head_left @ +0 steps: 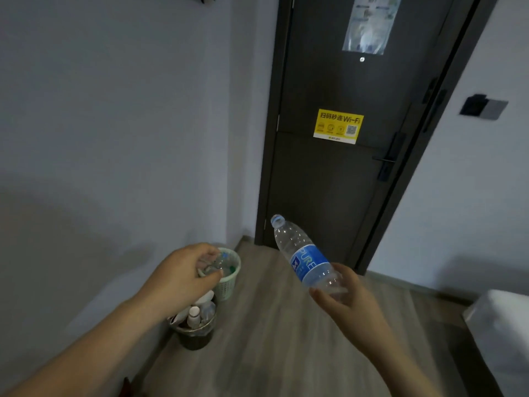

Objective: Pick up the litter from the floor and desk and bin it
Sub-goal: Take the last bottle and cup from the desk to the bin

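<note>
My right hand [347, 299] grips the base of a clear plastic water bottle [303, 256] with a blue label and blue cap, tilted up and to the left. My left hand [183, 275] hovers over a white mesh bin [229, 285] by the wall, fingers curled round a second clear bottle [219, 263] that lies at the bin's mouth. Whether that bottle is still gripped or rests in the bin is unclear. A dark bin [196, 336] nearer to me holds several bottles and scraps.
A dark door [337, 173] with a yellow Wi-Fi sticker stands straight ahead. A grey wall runs along the left. The wooden floor [280, 339] stretches between the bins and a white bed corner [503, 319] at the right.
</note>
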Demonstrator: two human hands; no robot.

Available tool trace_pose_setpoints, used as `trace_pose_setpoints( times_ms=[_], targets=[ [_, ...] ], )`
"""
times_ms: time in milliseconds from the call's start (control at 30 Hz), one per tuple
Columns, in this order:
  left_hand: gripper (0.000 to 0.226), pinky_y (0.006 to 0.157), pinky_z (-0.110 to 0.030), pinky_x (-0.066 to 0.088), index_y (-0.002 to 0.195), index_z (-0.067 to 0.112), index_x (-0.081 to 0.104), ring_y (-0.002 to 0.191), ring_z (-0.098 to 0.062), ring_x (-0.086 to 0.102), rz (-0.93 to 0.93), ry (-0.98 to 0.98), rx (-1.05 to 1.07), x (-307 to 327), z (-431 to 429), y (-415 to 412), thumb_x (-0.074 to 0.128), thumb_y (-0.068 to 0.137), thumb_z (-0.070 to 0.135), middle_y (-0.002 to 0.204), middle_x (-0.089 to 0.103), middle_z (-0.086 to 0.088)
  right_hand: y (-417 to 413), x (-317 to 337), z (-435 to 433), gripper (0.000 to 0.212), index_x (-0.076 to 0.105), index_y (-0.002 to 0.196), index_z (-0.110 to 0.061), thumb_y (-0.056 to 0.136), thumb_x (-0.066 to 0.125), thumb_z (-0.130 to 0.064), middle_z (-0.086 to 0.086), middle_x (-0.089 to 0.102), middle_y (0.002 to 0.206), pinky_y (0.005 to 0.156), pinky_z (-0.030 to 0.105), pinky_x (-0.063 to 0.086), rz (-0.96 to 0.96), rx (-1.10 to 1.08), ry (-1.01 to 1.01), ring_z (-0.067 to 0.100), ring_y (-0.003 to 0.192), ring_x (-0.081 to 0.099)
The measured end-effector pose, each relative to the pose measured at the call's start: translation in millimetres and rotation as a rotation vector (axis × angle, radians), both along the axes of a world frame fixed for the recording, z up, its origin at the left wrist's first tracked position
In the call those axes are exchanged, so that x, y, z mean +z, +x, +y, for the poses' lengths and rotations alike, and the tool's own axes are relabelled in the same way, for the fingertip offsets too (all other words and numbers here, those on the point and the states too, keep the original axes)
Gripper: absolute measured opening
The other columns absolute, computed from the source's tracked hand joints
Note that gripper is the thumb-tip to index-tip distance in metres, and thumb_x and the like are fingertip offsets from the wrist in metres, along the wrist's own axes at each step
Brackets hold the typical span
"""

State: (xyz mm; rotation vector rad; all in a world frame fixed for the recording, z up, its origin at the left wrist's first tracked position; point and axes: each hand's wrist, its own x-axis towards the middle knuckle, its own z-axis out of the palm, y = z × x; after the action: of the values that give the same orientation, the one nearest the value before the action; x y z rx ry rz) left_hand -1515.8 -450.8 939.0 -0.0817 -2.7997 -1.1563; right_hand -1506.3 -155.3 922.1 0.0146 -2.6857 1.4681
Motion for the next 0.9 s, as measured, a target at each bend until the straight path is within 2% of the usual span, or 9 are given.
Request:
trace_pose_setpoints(
  times_ms=[133, 300, 500, 600, 700, 800, 900],
  targets=[
    [0.027, 0.076, -0.016, 0.044, 0.106, 0.026, 0.061, 0.094, -0.004, 0.061, -0.049, 0.005, 0.057, -7.1, 12.6, -71.5, 0.071, 0.082, 0.022, 0.103, 0.064, 0.012, -93.1, -17.2, 11.6, 0.072, 0.037, 0.141, -0.026, 0.080, 0.073, -0.041, -0.006, 0.060, 0.111, 0.070, 0.023, 0.053, -0.099, 0.042, 0.065, 0.002, 0.082, 0.064],
    [0.022, 0.081, -0.028, 0.050, 0.101, 0.031, 0.060, 0.093, -0.008, 0.062, -0.079, -0.004, 0.132, -18.8, 15.1, -143.5, 0.070, 0.082, 0.026, 0.102, 0.063, 0.013, -195.8, -35.4, 12.9, 0.067, 0.043, 0.135, -0.023, 0.078, 0.074, -0.038, 0.000, 0.062, 0.112, 0.078, 0.034, 0.055, -0.150, 0.087, 0.106, 0.013, 0.091, 0.065],
    [0.023, 0.086, -0.032, 0.050, 0.099, 0.033, 0.058, 0.096, -0.012, 0.061, -0.149, 0.007, 0.191, -43.9, -5.5, -219.3, 0.071, 0.081, 0.027, 0.102, 0.064, 0.008, -292.1, -67.4, -14.8, 0.059, 0.046, 0.127, -0.021, 0.079, 0.074, -0.039, -0.004, 0.059, 0.105, 0.061, 0.020, 0.045, -0.230, 0.142, 0.159, 0.008, 0.086, 0.062],
    [0.028, 0.088, -0.033, 0.049, 0.105, 0.026, 0.061, 0.096, -0.014, 0.060, -0.191, 0.017, 0.192, -60.9, -21.8, -259.0, 0.069, 0.080, 0.034, 0.100, 0.064, 0.007, -336.2, -87.5, -35.5, 0.062, 0.044, 0.129, -0.021, 0.079, 0.074, -0.041, -0.005, 0.057, 0.104, 0.059, 0.019, 0.045, -0.273, 0.145, 0.196, 0.006, 0.084, 0.060],
    [0.028, 0.087, -0.038, 0.050, 0.110, 0.020, 0.063, 0.098, -0.018, 0.061, -0.219, -0.010, 0.197, -84.0, -44.4, -300.4, 0.067, 0.082, 0.024, 0.104, 0.066, 0.002, -379.6, -108.5, -61.0, 0.064, 0.043, 0.129, -0.020, 0.079, 0.075, -0.042, -0.007, 0.055, 0.099, 0.059, 0.018, 0.046, -0.315, 0.149, 0.241, 0.005, 0.080, 0.060],
    [0.032, 0.085, -0.040, 0.050, 0.108, 0.016, 0.063, 0.096, -0.020, 0.061, -0.264, 0.007, 0.216, -108.8, -70.0, -338.1, 0.064, 0.080, 0.030, 0.101, 0.066, -0.001, -424.4, -133.9, -89.1, 0.064, 0.042, 0.129, -0.016, 0.079, 0.075, -0.039, -0.003, 0.055, 0.103, 0.058, 0.016, 0.043, -0.382, 0.175, 0.285, 0.008, 0.082, 0.059],
    [0.034, 0.084, -0.035, 0.050, 0.106, 0.013, 0.064, 0.093, -0.018, 0.061, -0.297, 0.024, 0.243, -138.2, -92.1, -370.3, 0.064, 0.078, 0.033, 0.097, 0.065, 0.002, -465.4, -164.8, -116.7, 0.060, 0.042, 0.126, -0.016, 0.081, 0.074, -0.039, -0.001, 0.057, 0.104, 0.056, 0.016, 0.043, -0.418, 0.199, 0.328, 0.006, 0.077, 0.057]
  ],
)
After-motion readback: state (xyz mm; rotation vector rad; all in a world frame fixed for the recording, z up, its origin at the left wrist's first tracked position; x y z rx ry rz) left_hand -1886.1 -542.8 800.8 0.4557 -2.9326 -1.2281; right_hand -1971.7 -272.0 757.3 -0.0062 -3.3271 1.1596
